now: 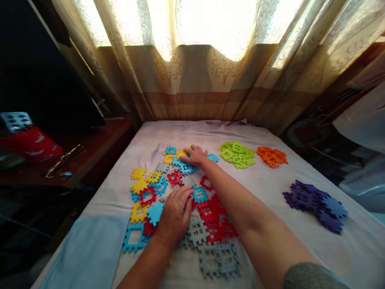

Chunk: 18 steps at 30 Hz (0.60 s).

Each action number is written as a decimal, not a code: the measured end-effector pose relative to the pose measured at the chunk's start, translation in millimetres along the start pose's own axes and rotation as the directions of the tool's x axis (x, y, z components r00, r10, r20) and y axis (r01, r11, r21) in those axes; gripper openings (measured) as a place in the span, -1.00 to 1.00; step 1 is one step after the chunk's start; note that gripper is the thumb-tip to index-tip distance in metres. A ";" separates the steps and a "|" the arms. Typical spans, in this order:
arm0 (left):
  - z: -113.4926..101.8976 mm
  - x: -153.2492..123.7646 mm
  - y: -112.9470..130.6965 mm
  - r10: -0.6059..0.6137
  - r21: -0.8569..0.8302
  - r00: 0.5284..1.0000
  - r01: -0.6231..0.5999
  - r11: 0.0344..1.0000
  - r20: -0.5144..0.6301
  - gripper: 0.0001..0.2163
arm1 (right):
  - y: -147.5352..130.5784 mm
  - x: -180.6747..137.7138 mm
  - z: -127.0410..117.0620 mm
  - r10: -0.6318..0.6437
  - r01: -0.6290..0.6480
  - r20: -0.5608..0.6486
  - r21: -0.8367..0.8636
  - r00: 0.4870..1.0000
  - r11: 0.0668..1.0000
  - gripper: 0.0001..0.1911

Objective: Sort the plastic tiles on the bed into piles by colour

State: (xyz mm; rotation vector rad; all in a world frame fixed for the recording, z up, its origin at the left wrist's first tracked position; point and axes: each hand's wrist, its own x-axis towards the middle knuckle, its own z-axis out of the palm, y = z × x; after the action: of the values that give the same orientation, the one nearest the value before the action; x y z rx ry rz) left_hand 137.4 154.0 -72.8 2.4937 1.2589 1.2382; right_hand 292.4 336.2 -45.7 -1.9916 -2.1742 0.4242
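Observation:
A mixed heap of flat toothed plastic tiles [177,196] in yellow, red, light blue and grey lies on a pale sheet [270,192] over a bed. My right hand [195,155] reaches to the heap's far end and rests with fingers spread flat on blue and yellow tiles. My left hand [176,212] lies palm down on the near part of the heap, fingers curled onto red and blue tiles; what it grips, if anything, is hidden. Sorted piles sit to the right: green [237,153], orange [272,156], purple [315,204].
A wooden side table [90,148] stands to the left with a red pouch [30,146] and a small metal object. Curtains [195,80] hang behind the bed. A light blue cloth [90,249] covers the near left corner. Cluttered floor lies to the right.

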 end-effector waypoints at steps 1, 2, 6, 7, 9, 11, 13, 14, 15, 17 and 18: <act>0.0 0.7 -0.2 -0.017 -0.012 1.000 0.017 1.000 -0.010 -0.77 | -1.1 -3.7 2.3 -0.047 0.047 0.022 -0.019 0.999 0.999 -0.33; -0.1 1.4 -0.5 -0.033 -0.024 0.999 0.033 0.999 -0.023 -0.76 | -0.6 -9.4 4.5 -0.092 0.093 0.033 -0.036 0.995 0.995 -0.33; -0.8 3.0 -3.0 -0.074 -0.072 0.994 0.069 0.995 -0.079 -0.75 | 10.6 -47.0 8.7 -0.211 0.213 0.033 -0.082 0.977 0.973 -0.43; -0.7 3.1 -3.3 -0.085 -0.090 0.992 0.076 0.993 -0.090 -0.74 | 14.0 -59.0 8.8 -0.236 0.238 0.031 -0.093 0.971 0.967 -0.45; -0.1 3.8 -3.5 -0.119 -0.146 0.988 0.104 0.984 -0.098 -0.73 | 20.1 -84.7 8.3 -0.276 0.276 0.017 -0.093 0.961 0.957 -0.47; -0.1 6.4 -3.9 -0.198 -0.232 0.976 0.172 0.957 -0.094 -0.72 | 25.8 -112.9 7.8 -0.281 0.279 -0.035 -0.070 0.959 0.958 -0.47; -3.5 11.8 -6.4 -0.323 -0.325 0.944 0.283 0.902 -0.073 -0.72 | 32.0 -144.4 8.2 -0.255 0.252 -0.127 -0.034 0.959 0.967 -0.47; -7.5 15.1 -9.0 -0.398 -0.367 0.916 0.351 0.862 -0.060 -0.70 | 35.3 -161.7 8.9 -0.236 0.237 -0.175 -0.016 0.956 0.971 -0.46; -13.4 18.4 -12.8 -0.434 -0.381 0.900 0.384 0.841 -0.049 -0.67 | 38.6 -180.0 9.9 -0.220 0.225 -0.215 -0.002 0.951 0.974 -0.44; -30.9 22.4 -23.0 -0.452 -0.379 0.892 0.410 0.829 -0.024 -0.61 | 43.9 -218.1 13.2 -0.222 0.231 -0.240 0.007 0.945 0.973 -0.34; -41.5 21.7 -28.4 -0.455 -0.354 0.891 0.425 0.833 0.000 -0.60 | 45.4 -236.4 15.4 -0.243 0.250 -0.222 0.001 0.944 0.968 -0.25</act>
State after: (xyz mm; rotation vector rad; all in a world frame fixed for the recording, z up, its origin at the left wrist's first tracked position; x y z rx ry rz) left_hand 97.7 177.0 -42.9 1.7898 1.3880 1.3103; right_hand 353.9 103.3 -57.8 -1.6334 -2.2208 0.1872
